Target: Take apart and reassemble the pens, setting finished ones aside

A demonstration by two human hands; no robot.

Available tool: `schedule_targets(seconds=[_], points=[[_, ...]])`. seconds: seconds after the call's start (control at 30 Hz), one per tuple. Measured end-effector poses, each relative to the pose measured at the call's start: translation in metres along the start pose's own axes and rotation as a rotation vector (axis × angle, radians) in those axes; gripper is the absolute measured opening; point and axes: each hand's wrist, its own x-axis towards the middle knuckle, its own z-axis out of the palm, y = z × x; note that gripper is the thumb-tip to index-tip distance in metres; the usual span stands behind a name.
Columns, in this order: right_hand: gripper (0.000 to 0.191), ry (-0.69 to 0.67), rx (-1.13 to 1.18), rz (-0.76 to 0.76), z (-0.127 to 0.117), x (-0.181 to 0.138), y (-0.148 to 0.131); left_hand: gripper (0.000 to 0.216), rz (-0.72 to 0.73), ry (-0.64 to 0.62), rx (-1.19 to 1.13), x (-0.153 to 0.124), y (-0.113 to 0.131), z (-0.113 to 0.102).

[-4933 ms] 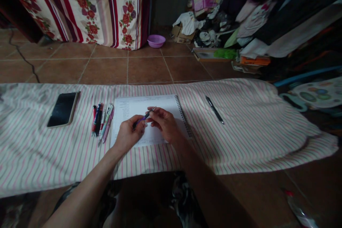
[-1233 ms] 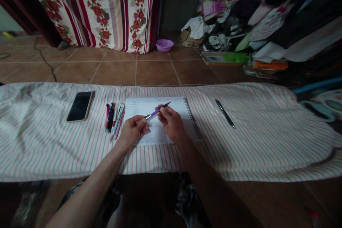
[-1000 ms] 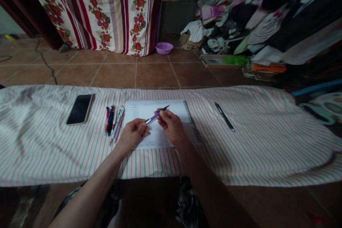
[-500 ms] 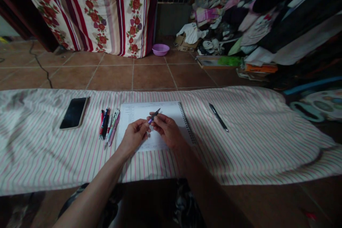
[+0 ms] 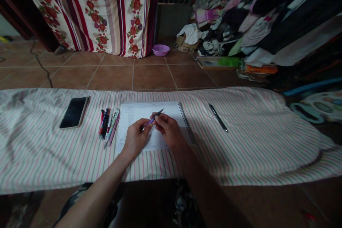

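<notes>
Both hands hold one purple pen (image 5: 150,122) with a dark grip and tip, above a spiral notebook (image 5: 144,108). My left hand (image 5: 135,136) pinches its purple barrel at the lower left. Around the dark front part, the fingers of my right hand (image 5: 169,130) are closed, and the tip points up and to the right. Printed lines run down the left of the open page. Left of the notebook lies a bunch of several pens (image 5: 109,126) in red, blue, black, white and pink. A single black pen (image 5: 218,118) rests to the right.
A phone (image 5: 74,113) lies at the left on the striped cloth (image 5: 253,142). Beyond, on the tiled floor (image 5: 112,74), stand a purple basin (image 5: 160,50) by the floral curtain (image 5: 107,14) and a heap of clothes (image 5: 227,17).
My left hand has shifted slightly left and down along the pen, and more of the purple barrel shows. The pen's tip has moved a little to the right.
</notes>
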Motion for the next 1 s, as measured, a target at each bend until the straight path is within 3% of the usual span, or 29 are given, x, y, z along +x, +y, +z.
schedule_targets(seconds=[0.23,0.57,1.0], points=[[0.022,0.082,-0.073,-0.043,0.003,-0.001,0.001,0.019,0.042,0.09,0.204,-0.004,0.007,0.001],[0.018,0.069,-0.164,-0.078,0.004,0.0,0.006,0.023,0.01,0.065,0.14,-0.004,-0.009,-0.002],[0.019,0.028,-0.167,-0.066,0.004,0.002,0.009,0.025,-0.025,0.023,0.05,-0.003,-0.006,-0.005]])
